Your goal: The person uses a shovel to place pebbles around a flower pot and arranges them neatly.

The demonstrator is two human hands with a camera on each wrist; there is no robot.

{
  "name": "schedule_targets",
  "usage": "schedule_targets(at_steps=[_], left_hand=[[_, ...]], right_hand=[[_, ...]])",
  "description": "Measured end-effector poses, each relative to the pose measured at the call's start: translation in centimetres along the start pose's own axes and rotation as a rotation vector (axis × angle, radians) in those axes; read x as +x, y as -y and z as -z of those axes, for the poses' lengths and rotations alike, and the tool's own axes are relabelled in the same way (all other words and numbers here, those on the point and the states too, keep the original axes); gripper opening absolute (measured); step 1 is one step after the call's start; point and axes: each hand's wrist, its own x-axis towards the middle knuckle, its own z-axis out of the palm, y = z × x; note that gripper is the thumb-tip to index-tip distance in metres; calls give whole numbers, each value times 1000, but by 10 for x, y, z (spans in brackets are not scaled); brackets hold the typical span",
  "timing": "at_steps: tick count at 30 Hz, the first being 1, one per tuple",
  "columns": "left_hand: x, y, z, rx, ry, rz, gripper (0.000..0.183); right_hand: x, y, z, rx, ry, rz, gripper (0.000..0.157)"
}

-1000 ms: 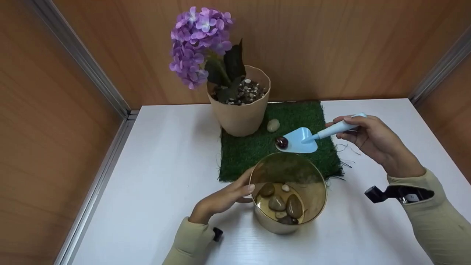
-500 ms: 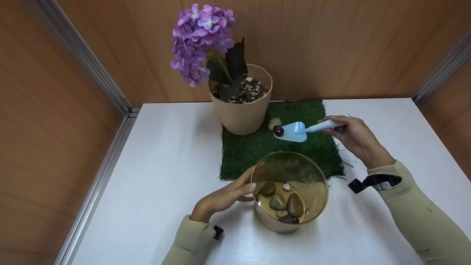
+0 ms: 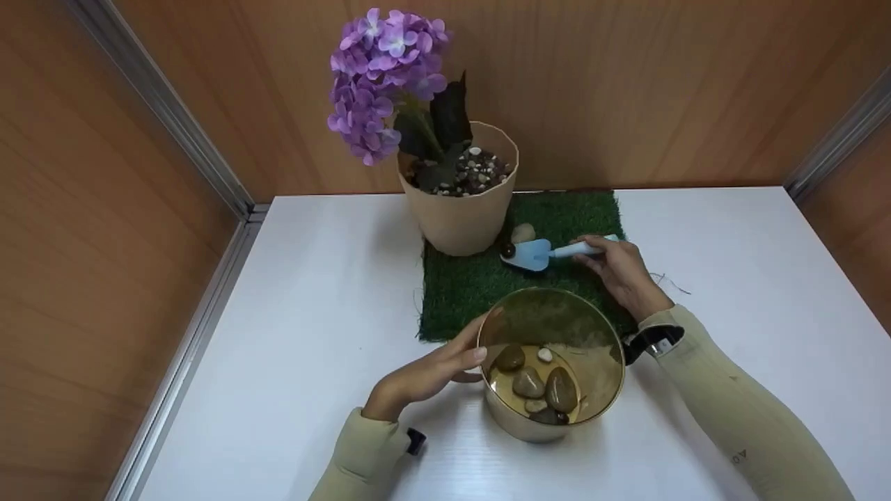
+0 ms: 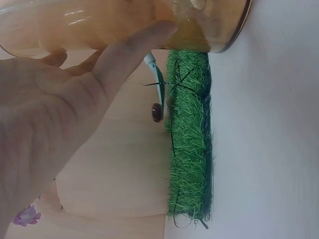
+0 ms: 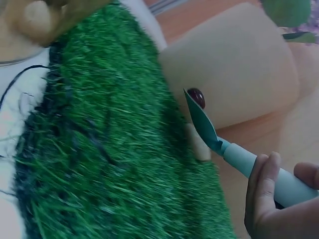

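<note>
My right hand (image 3: pixel 623 275) grips the handle of a small light-blue trowel (image 3: pixel 532 256). A shiny dark-red stone (image 3: pixel 508 250) rests at the blade's tip, close to the plant pot (image 3: pixel 457 224). In the right wrist view the blade (image 5: pixel 202 121) is above the grass mat, beside a pale stone (image 5: pixel 198 143). My left hand (image 3: pixel 426 374) holds the left side of a transparent amber container (image 3: pixel 523 427), thumb against its wall. Several brown and grey stones (image 3: pixel 561 390) and a small white one (image 3: pixel 545 355) lie inside it.
The pot with purple flowers (image 3: pixel 390 76) stands on the back left of a green artificial-grass mat (image 3: pixel 463 299). Wooden panels (image 3: pixel 626 97) with metal edging rise behind and beside the white table (image 3: pixel 313 299). The container stands in front of the mat.
My right hand has moved left with the trowel, carrying the dark-red stone over the mat toward the pot. My left hand and the container have stayed in place.
</note>
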Motion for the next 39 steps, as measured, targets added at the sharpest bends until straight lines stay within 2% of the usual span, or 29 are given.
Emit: schedule_targets(at_steps=[3, 6, 11, 17, 20, 24, 28, 31, 34, 39], left_hand=[[0, 0, -2, -8, -2, 15, 63], [-1, 0, -2, -15, 2, 22, 63], [-3, -7, -3, -4, -2, 37, 64], [-8, -27, -8, 19, 4, 44, 67], [-8, -25, -8, 18, 7, 45, 68], [-4, -11, -5, 10, -4, 47, 66], [-2, 0, -2, 6, -11, 36, 63], [-3, -4, -3, 4, -9, 33, 64], [-2, -6, -3, 0, -9, 37, 66], [-1, -2, -1, -2, -14, 38, 66]], right_hand=[[18, -15, 6, -99, -92, 6, 26], [21, -21, 4, -237, -139, 76, 32], [14, -22, 1, -414, -136, 225, 37], [-3, -9, 4, -531, -135, 316, 36], [-15, 3, 5, -509, -124, 344, 37], [-36, 28, 3, -354, -69, 388, 39], [-60, 55, -3, -156, 38, 425, 36], [-79, 72, -8, -76, 131, 423, 33], [-98, 85, -16, -103, 189, 405, 32], [-122, 92, -31, -237, 247, 363, 29]])
